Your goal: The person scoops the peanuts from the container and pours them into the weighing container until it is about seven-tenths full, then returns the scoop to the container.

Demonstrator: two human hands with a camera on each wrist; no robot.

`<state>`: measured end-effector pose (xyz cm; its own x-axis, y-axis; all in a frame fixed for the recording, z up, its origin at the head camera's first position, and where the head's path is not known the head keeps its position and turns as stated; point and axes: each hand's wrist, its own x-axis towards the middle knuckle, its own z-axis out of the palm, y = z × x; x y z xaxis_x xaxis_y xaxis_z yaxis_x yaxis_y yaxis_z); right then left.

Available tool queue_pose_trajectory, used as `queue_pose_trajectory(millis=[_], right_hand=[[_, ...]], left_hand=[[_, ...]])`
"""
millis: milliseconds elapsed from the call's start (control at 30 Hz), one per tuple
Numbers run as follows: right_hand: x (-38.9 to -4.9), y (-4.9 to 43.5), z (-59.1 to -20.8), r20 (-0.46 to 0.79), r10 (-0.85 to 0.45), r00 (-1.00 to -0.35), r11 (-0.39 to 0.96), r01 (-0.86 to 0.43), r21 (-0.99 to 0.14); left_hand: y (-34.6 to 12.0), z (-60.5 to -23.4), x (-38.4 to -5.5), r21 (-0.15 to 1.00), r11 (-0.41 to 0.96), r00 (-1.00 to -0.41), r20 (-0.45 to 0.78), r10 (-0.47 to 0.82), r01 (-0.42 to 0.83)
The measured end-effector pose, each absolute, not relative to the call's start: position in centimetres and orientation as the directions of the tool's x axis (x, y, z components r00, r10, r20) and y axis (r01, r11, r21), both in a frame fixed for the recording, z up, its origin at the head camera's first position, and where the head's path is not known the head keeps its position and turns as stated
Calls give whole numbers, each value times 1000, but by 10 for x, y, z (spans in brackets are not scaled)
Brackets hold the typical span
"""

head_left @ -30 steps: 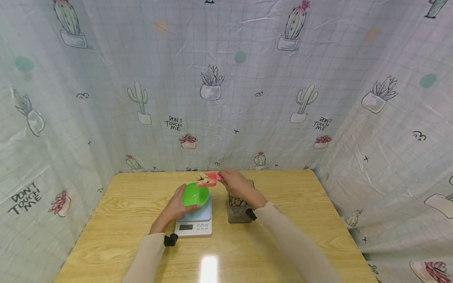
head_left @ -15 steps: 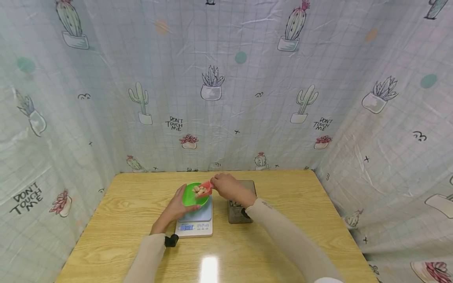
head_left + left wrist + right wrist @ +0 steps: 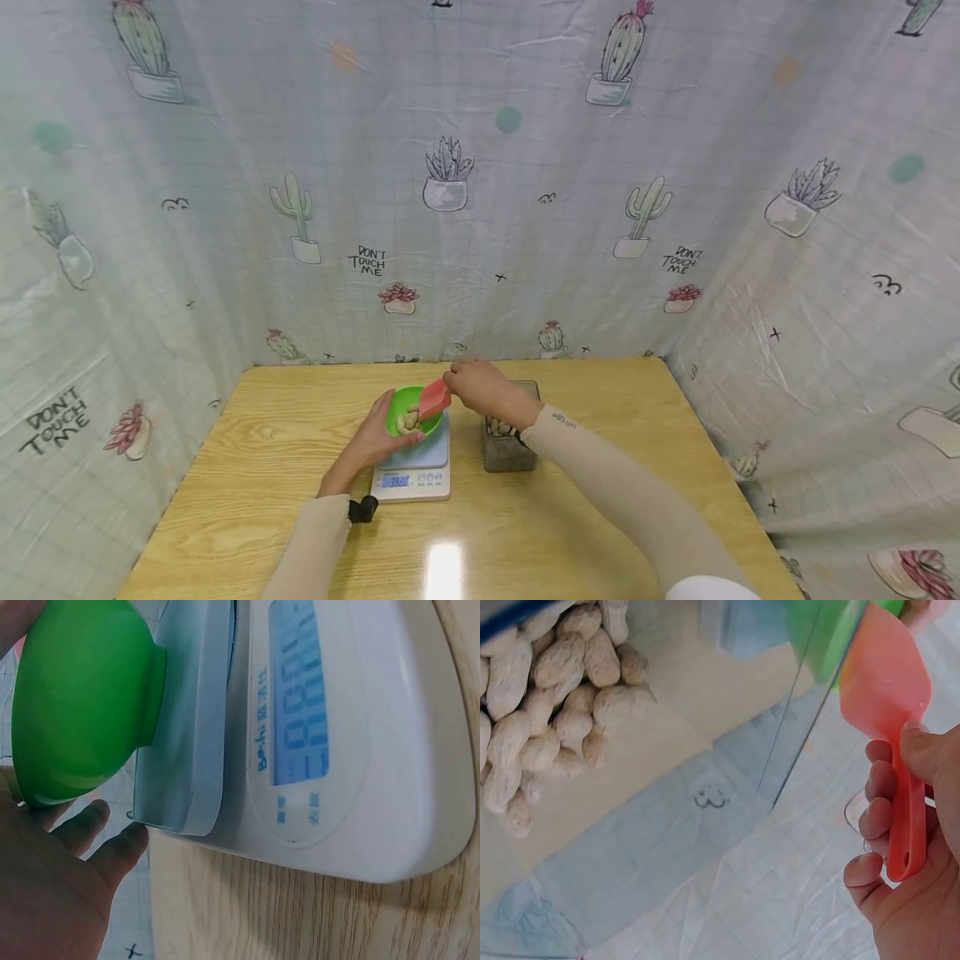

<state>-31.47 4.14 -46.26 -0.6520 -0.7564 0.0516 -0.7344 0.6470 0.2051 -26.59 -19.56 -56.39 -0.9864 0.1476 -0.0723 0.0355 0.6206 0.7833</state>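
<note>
A green bowl (image 3: pixel 400 402) sits on a white kitchen scale (image 3: pixel 412 496) whose display is lit. My left hand (image 3: pixel 372 439) holds the bowl's left side, thumb at the front and fingers around the back; in the left wrist view its fingertips reach beside the bowl's base. My right hand (image 3: pixel 486 389) grips the handle of a pink scoop (image 3: pixel 433 401), tilted down over the bowl's right side. Peanuts (image 3: pixel 408 420) lie in the bowl below the scoop's lip. The right wrist view shows the fingers wrapped around the scoop's handle (image 3: pixel 907 825).
Right of the scale stands a clear rectangular container (image 3: pixel 510 457) holding more peanuts (image 3: pixel 547 705), partly covered by my right forearm. All of it rests on a wooden table (image 3: pixel 600 417). A patterned curtain (image 3: pixel 480 308) hangs behind and at the sides.
My right hand has moved left and tilted the scoop over the bowl, and peanuts have dropped from it into the bowl. The scale's display has lit up and its reading has changed. My left hand stays put.
</note>
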Motion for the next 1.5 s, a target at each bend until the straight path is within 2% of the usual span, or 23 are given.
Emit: queue_pose_trajectory(millis=[333,667,833,1200,1500], right_hand=[[-311,49,-458,92,-750,-655,661,-741,116],[-305,66,-468,189,-682,-707,699,-705,-116],[-297,77,-464,239,-637,-733,700,-679,-221],[-289,115,-454,350,-590,-728,686,-680,-258],[-281,147,-448,420,-561,-713,698,-681,-223]], left_hand=[[-197,-565,-269,780,625,-985,-84,151,30],[-195,-562,-265,757,652,-983,-74,167,54],[-192,-554,-261,732,675,-986,-27,166,94],[-175,-526,-255,732,626,-962,176,207,269],[-154,-517,-253,742,591,-947,210,244,317]])
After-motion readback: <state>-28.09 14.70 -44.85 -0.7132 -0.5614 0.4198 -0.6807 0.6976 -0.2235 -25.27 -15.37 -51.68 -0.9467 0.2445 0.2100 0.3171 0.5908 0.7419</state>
